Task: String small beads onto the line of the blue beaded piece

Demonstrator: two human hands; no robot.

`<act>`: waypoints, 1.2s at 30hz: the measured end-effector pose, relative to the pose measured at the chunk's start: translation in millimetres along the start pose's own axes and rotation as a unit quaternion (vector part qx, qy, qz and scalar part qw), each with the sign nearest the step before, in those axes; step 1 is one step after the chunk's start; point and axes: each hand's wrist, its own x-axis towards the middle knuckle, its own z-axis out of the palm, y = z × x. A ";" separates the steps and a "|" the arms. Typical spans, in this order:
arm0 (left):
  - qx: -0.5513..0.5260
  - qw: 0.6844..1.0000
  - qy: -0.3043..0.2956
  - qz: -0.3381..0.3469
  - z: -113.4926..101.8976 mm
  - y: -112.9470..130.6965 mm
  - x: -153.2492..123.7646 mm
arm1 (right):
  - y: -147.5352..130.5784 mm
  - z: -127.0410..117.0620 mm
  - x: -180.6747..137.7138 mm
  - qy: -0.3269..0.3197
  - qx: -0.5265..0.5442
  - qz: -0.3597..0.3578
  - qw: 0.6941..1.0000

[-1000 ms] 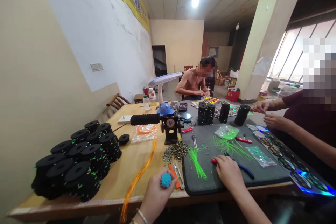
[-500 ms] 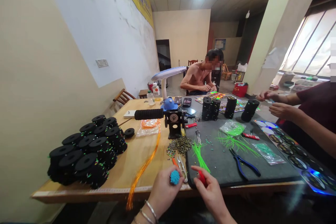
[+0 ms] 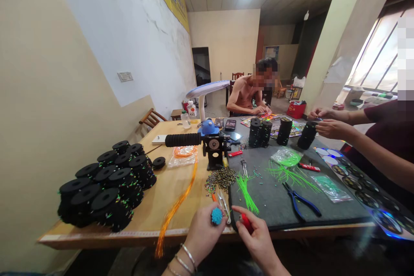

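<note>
My left hand (image 3: 205, 228), with bracelets on its wrist, is closed around a bundle of turquoise pieces whose knobbly round end (image 3: 216, 216) sticks up between thumb and fingers. Just to the right, my right hand (image 3: 255, 233) curls round a small red object (image 3: 246, 221), mostly hidden by the fingers; its kind is unclear. The two hands are apart at the table's front edge. Beyond them lie thread snips (image 3: 224, 205), a bundle of bright green strands (image 3: 247, 194) and a pile of small metal fittings (image 3: 224, 178).
Black foam spools (image 3: 106, 181) are stacked at left, beside orange strands (image 3: 181, 200). A winding device (image 3: 214, 148) with a black grip stands mid-table. Blue-handled pliers (image 3: 300, 202) lie on the grey mat (image 3: 268, 207). One person sits opposite; another works at right.
My hands stay nearly in place, with only slight shifts. The person opposite leans a little to the right with hands lower, and the right-hand person's hands move slightly left.
</note>
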 end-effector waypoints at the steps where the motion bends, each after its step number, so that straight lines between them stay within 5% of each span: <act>1: 0.001 1.000 0.001 0.000 -0.1 0.2 0.3 | -1.3 -0.3 0.3 -0.001 -0.001 0.001 1.000; 11: 0.024 1.000 -0.014 -0.005 -0.3 -1.2 -0.7 | -0.9 -3.3 0.5 0.005 0.001 -0.003 1.000; 20: -0.002 0.998 -0.061 0.008 -4.8 5.4 3.2 | -7.3 2.8 22.1 0.020 0.110 0.170 0.979; 36: -0.002 0.996 -0.088 0.003 -1.8 6.7 10.2 | -2.4 6.9 26.8 0.003 0.066 0.138 0.988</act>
